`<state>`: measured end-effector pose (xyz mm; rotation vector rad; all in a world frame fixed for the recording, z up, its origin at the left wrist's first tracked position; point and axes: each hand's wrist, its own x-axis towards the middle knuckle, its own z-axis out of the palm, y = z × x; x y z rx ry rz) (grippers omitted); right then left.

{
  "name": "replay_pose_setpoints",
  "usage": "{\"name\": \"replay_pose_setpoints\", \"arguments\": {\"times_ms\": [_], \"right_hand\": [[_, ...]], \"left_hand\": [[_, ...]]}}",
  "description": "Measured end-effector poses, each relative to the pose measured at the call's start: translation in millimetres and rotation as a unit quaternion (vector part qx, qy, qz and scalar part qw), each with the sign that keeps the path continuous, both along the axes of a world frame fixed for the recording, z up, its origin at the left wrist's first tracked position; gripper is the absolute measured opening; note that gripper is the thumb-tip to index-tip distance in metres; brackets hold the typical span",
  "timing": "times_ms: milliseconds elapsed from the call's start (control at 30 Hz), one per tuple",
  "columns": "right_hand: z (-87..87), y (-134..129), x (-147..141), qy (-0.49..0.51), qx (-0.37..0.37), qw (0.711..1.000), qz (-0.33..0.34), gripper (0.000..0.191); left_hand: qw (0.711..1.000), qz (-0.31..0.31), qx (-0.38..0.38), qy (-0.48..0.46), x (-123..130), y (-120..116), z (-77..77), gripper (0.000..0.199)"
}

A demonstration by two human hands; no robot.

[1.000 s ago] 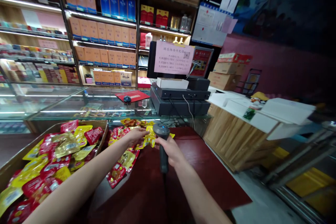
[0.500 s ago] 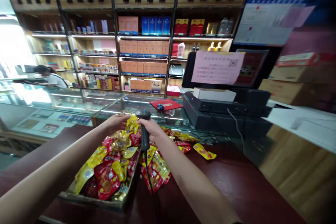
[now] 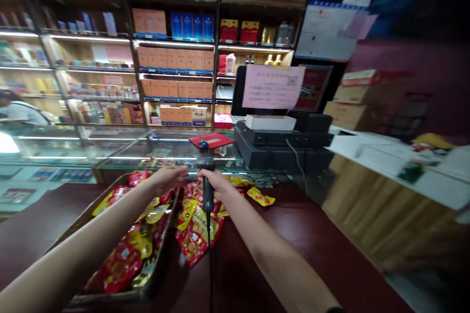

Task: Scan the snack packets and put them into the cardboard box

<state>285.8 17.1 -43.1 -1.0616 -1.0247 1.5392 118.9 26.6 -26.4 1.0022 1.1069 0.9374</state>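
Note:
My right hand [image 3: 215, 182] is closed round the handle of a black corded scanner [image 3: 208, 195], whose cable hangs down toward me. My left hand [image 3: 171, 178] is stretched out just left of the scanner, over the far right edge of a box [image 3: 156, 266], fingers apart with nothing visible in them. Red and yellow snack packets [image 3: 123, 261] fill this box. More packets [image 3: 193, 239] lie loose on the dark red counter, beneath and beside the scanner. A single yellow packet [image 3: 260, 196] lies apart on the right.
Behind the counter [image 3: 286, 239] are a glass display case [image 3: 121, 149] with a red folder [image 3: 211, 140], and a monitor [image 3: 238, 90] above a black till [image 3: 282, 151]. Stocked shelves line the back. A person's white sleeve [image 3: 25, 112] shows at far left.
The view has swung right. The yellow packet that was by my left hand no longer shows there. My right hand still holds the scanner.

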Motion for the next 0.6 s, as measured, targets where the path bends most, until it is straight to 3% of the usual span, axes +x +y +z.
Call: {"name": "replay_pose_setpoints", "arguments": {"times_ms": [133,233,400,600], "right_hand": [[-11.3,-1.7,67.4,-0.011,-0.006,0.998,-0.068,0.007],[-24.2,-3.9,122.2,-0.033,-0.013,0.991,-0.126,0.003],[-48.1,-8.2,198.3,-0.085,-0.039,0.973,-0.209,0.006],[-82.5,1.7,242.5,-0.119,-0.072,0.958,-0.252,0.012]], "left_hand": [[0.993,-0.114,-0.027,-0.032,81.1,5.7,-21.3,0.019],[0.982,-0.165,-0.067,-0.062,138.1,8.4,-41.4,0.017],[0.978,-0.152,-0.141,-0.029,211.6,23.7,-79.9,0.022],[0.976,-0.134,-0.169,-0.016,259.7,50.3,-120.0,0.03]]}}
